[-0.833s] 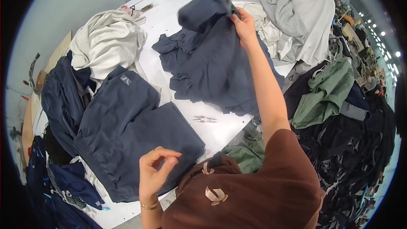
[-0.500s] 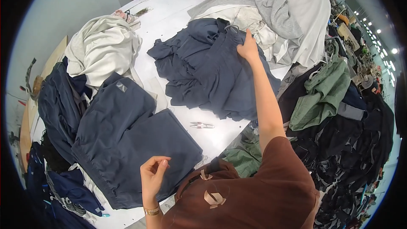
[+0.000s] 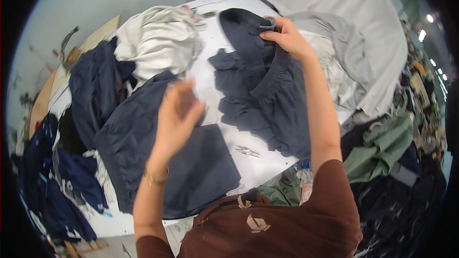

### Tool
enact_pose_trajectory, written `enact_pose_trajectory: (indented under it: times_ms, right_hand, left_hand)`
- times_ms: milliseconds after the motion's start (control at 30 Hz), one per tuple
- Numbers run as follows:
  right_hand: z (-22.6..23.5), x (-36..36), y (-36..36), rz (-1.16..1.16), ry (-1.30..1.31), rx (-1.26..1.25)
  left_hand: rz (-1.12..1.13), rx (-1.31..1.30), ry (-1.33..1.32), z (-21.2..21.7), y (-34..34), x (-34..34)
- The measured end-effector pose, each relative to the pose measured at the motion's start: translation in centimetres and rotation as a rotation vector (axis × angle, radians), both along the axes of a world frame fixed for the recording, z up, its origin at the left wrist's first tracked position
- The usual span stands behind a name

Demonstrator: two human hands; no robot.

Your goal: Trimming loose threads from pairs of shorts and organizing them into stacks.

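Note:
My right hand [image 3: 286, 38] pinches the gathered waistband of a pair of dark blue elastic-waist pants [image 3: 287, 110], by a grey drawstring loop. The waistband is lifted and gapes open, while the rest lies crumpled on the white table [image 3: 267, 165]. My left hand [image 3: 179, 114], blurred by motion, hovers with thumb and fingers apart and nothing in it. Below it, dark blue garments [image 3: 191, 172] lie flat in a stack. A pair of thread snips [image 3: 247, 151] rests on the table between the stack and the pants.
A white cloth bundle [image 3: 158, 43] and hanging dark blue garments [image 3: 93, 91] are at the left. Light grey fabric [image 3: 354, 57] is heaped behind my right arm. Green cloth [image 3: 382, 148] and black scraps [image 3: 401, 215] pile up at the right, beyond the table edge.
My right hand has gripped and raised the pants' waistband, which now stands open. My left hand has moved up and forward over the stack. The whole view has shifted.

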State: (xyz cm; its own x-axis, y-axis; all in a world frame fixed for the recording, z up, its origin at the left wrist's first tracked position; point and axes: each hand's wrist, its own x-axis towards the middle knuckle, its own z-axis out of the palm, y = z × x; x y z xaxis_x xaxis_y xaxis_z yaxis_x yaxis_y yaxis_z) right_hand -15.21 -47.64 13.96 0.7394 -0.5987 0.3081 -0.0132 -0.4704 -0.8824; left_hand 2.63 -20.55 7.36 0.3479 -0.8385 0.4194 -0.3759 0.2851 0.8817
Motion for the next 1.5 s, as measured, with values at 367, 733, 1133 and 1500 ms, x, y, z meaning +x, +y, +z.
enact_pose_trajectory:
  times_ms: [367, 733, 1133, 1500]
  right_hand:
    - [11.5, 10.6, 6.1, 0.402, 0.117, -0.656]
    - [6.9, 12.6, 6.0, 0.405, 0.355, -0.344]
    - [-7.4, 17.5, 20.0, 0.636, 0.203, 0.387]
    - [-6.4, 12.2, 15.5, 0.43, 0.26, -0.832]
  left_hand:
    - [0.252, -0.218, -0.075, 16.1, 3.3, 6.1]
    - [0.167, 0.024, 0.1, 13.1, 6.5, 11.2]
    - [0.231, -0.005, 0.27, 11.6, 6.8, 11.4]
    - [0.435, -0.018, 0.293, 8.0, 13.7, 16.8]
